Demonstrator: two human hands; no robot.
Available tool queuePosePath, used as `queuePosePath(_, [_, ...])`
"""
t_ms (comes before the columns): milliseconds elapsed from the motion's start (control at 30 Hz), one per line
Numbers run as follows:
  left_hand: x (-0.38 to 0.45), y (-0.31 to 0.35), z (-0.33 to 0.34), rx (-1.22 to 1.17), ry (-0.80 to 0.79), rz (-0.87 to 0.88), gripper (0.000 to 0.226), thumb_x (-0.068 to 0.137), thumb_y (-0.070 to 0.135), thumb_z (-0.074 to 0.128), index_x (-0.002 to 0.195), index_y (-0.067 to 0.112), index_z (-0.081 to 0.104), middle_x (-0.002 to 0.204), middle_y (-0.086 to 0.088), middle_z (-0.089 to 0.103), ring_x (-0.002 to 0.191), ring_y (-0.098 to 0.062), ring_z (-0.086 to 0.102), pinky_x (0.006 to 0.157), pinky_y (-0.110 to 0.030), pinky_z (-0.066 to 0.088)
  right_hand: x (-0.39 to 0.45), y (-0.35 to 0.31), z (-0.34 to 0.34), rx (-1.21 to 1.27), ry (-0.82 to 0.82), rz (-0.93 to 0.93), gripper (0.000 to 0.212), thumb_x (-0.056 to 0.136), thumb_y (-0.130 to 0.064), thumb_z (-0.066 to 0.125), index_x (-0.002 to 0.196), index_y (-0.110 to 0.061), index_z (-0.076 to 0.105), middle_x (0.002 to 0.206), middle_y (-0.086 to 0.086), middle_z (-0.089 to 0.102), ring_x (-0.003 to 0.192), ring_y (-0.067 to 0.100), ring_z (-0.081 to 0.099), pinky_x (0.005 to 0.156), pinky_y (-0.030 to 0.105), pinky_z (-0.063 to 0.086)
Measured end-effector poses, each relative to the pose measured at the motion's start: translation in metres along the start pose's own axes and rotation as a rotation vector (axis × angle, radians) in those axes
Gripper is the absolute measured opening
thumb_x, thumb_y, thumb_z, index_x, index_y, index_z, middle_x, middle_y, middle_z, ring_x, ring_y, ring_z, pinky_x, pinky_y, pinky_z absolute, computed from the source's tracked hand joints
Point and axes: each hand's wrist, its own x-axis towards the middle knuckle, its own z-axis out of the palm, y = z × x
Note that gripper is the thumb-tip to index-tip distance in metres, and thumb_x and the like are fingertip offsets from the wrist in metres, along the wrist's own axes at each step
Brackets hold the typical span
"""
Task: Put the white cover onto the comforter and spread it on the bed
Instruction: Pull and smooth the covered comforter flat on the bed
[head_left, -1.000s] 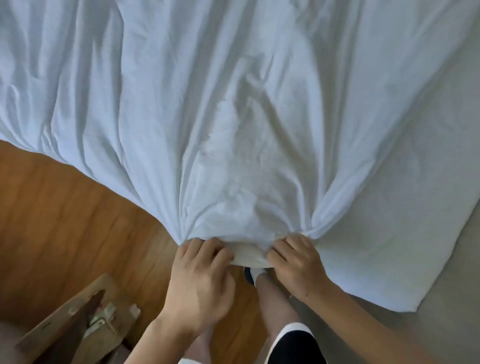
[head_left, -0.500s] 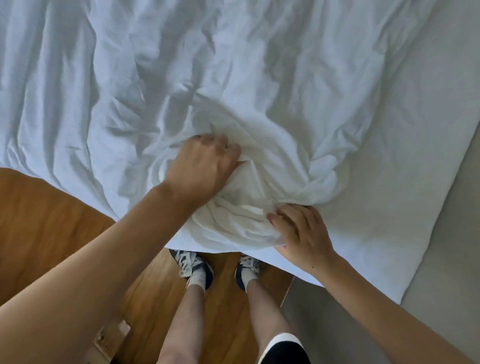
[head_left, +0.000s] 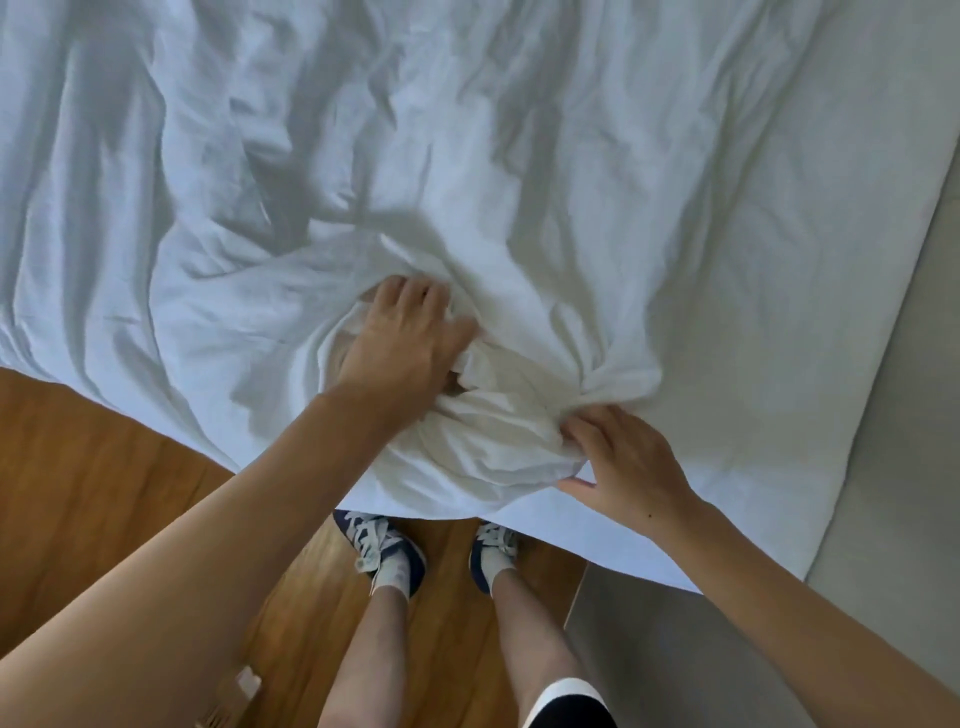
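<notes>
A wrinkled white fabric cover (head_left: 415, 156) lay spread over the bed and filled the upper two thirds of the frame, its lower edge hanging toward the floor at the left. At the centre of the frame the cloth was bunched into a thick, creamy-white wad (head_left: 498, 436) at the bed's near edge; whether that wad was comforter or only gathered cover could not be told. The left hand (head_left: 400, 343) rested on the upper left of the wad, its fingers reaching forward and curling into a fold of the cover, gripping it. The right hand (head_left: 623, 462) sat at the wad's lower right, fingertips pinching the gathered cloth and thumb stretched out along the edge. A smoother pale mattress surface (head_left: 805, 312) showed at the right. Below the bed edge, two navy and white sneakers (head_left: 384, 551) stood on the brown wooden floor (head_left: 104, 467), with a grey surface (head_left: 675, 649) at the lower right.
</notes>
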Motion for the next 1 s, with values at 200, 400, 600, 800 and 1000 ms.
queuePosePath(200, [-0.025,0.016,-0.021,-0.21,0.26,-0.015,0.015,0.054,0.013,0.057,0.068,0.007,0.055,0.057,-0.007,0.045,0.049,-0.026,0.044,0.053,-0.027,0.025,-0.021,-0.021,-0.019,-0.038,0.275,-0.008,0.029,0.086,-0.03,0.063,0.105,-0.013,0.049,0.105,0.008,0.053,0.092,0.025,0.054,0.092,0.029,0.04])
queuePosePath(400, [-0.017,0.016,-0.033,-0.281,0.266,-0.032,0.028,0.052,0.011,0.072,0.065,0.008,0.047,0.052,-0.004,0.046,0.045,-0.027,0.042,0.043,-0.026,0.024,0.018,-0.021,-0.047,0.086,0.131,-0.127,0.032,0.085,-0.026,0.06,0.109,-0.008,0.051,0.086,0.009,0.062,0.083,0.026,0.057,0.095,0.041,0.046])
queuePosePath(600, [0.0,0.008,-0.057,-0.429,0.248,-0.07,0.014,0.069,0.027,0.049,0.065,0.016,0.043,0.047,0.006,0.031,0.048,-0.025,0.033,0.053,-0.028,0.024,-0.043,-0.025,-0.025,0.035,0.108,-0.172,0.021,0.08,0.007,0.045,0.077,-0.013,0.041,0.049,0.002,0.045,0.043,0.018,0.038,0.042,0.026,0.036])
queuePosePath(800, [0.014,-0.002,-0.061,-0.751,-0.096,-0.189,0.012,0.075,0.015,0.067,0.07,0.015,0.056,0.063,0.003,0.058,0.063,-0.014,0.054,0.058,-0.027,0.041,-0.063,-0.014,-0.003,-0.027,0.027,-0.11,0.027,0.081,0.011,0.03,0.077,-0.013,0.041,0.05,0.002,0.04,0.042,0.018,0.034,0.043,0.027,0.029])
queuePosePath(1000, [0.016,0.021,-0.078,-1.458,0.089,-0.425,0.024,0.061,0.005,0.066,0.054,0.02,0.049,0.049,0.012,0.041,0.048,-0.003,0.04,0.045,-0.016,0.034,-0.07,-0.022,0.006,0.061,0.012,0.042,0.022,0.073,0.005,0.047,0.072,-0.015,0.038,0.048,0.003,0.042,0.042,0.02,0.039,0.038,0.026,0.038])
